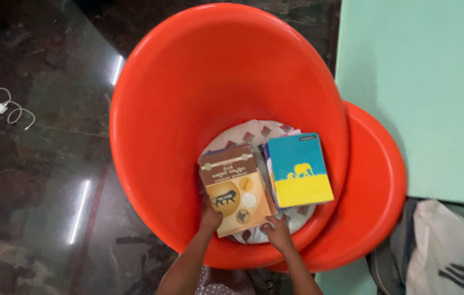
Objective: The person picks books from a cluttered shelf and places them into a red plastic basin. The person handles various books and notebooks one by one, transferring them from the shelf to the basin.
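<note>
While the brown book [235, 189] lies on the patterned cloth [253, 131] inside the orange tub [188, 109], the left hand [210, 218] grips its near edge; the right hand [278, 232] rests curled beside it, grasp unclear. Beyond the right hand lies the blue-and-yellow book [300, 169]. Judged step: seating the book; next, a level release.

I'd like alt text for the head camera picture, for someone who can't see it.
Two hands reach into a large orange tub: the left hand and the right hand touch a brown book with a lion picture. A blue and yellow book with elephants lies beside it.
</note>
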